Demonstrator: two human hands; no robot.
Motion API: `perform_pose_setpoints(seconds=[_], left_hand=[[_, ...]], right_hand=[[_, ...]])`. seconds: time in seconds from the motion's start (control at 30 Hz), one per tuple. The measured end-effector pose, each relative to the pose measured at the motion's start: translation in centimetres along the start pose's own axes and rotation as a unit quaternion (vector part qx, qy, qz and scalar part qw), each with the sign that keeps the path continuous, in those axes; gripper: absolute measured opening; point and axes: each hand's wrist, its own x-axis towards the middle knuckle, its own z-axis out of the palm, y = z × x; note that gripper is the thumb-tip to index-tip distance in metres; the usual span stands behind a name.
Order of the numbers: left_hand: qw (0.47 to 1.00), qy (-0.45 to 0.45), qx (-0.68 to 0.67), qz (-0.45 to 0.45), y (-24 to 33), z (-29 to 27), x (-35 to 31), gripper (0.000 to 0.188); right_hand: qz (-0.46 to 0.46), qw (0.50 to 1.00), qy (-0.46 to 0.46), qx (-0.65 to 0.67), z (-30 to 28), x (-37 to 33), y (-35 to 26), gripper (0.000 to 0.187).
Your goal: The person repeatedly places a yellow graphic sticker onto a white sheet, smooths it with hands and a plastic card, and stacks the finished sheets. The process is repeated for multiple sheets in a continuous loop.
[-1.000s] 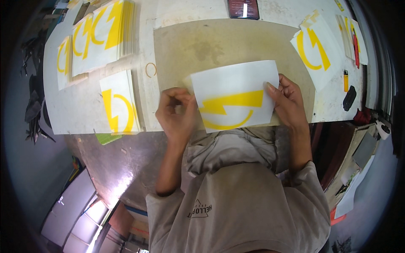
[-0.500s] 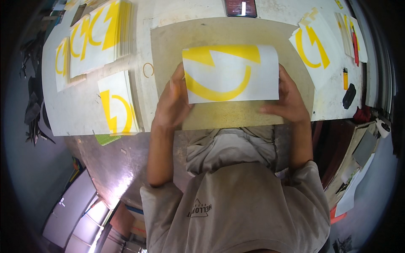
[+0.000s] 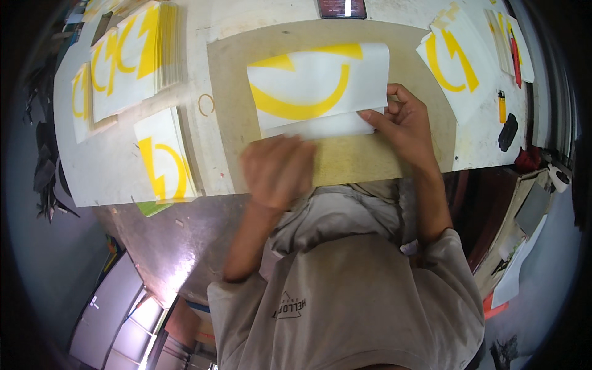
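A folded white paper (image 3: pixel 296 83) with a yellow arc and angular yellow shapes lies over the tan board in front of me. Its near edge shows a second plain white layer under the printed face. My right hand (image 3: pixel 408 126) pinches the paper's near right corner, thumb on top and fingers curled behind. My left hand (image 3: pixel 277 169) is by the near left edge, blurred by motion; its fingers look bent, but whether they touch or hold anything I cannot make out.
Stacks of similar printed papers (image 3: pixel 126 68) stand at the far left, with a smaller pile (image 3: pixel 165 154) nearer. More printed papers (image 3: pixel 453 68) lie at right, beside a red pen (image 3: pixel 515 58), a yellow lighter (image 3: pixel 502 106) and a black object (image 3: pixel 508 132). The tan board (image 3: pixel 351 160) covers the table's middle.
The paper has moved left and away from me, and its lower layer now shows. My left hand has left the paper's left side and come nearer me; the right has shifted to the near right corner.
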Motion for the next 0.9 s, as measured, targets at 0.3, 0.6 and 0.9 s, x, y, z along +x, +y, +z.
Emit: perform_pose_setpoints(seconds=[0.3, 0.6, 0.9], left_hand=[[0.984, -0.156, 0.027, -0.086, 1.6, 1.8, -0.8, 0.038], [0.947, -0.281, 0.056, -0.146, 2.0, -1.2, -3.4, 0.053], [0.93, -0.324, 0.09, -0.149, 2.9, -1.4, -3.9, 0.061]], right_hand=[[-0.346, 0.815, 0.166, -0.435, 1.4, -5.6, 0.4, 0.031], [-0.332, 0.768, 0.028, -0.547, 1.6, -6.6, 3.9, 0.038], [-0.255, 0.751, 0.072, -0.604, 0.7, -8.7, 3.0, 0.035]])
